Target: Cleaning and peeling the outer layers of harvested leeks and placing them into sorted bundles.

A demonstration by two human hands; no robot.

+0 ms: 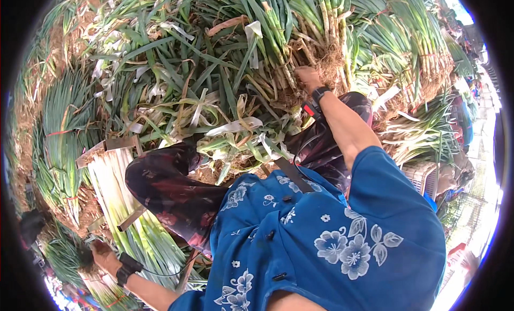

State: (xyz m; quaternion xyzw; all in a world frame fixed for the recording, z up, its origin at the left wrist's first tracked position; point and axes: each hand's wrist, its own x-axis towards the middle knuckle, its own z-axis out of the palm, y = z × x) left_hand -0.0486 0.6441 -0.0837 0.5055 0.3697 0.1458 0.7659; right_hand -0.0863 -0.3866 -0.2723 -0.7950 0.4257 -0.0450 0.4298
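My right hand reaches forward, its fingers closed around the lower stalks of some green onions beside their matted brown roots. Out at the lower left, my left hand is next to a small bundle of dark green onions; its fingers are partly hidden, and whether it grips anything is unclear. Between that hand and my leg, long trimmed white-and-green stalks lie in a wooden rack. Loose leaves and pale peelings are heaped in front of my knees.
Tied bundles of green onions line the left side. More bundles stand at the far right. Below those, white-stemmed onions lie above a pale plastic crate. A cable runs from my left wrist.
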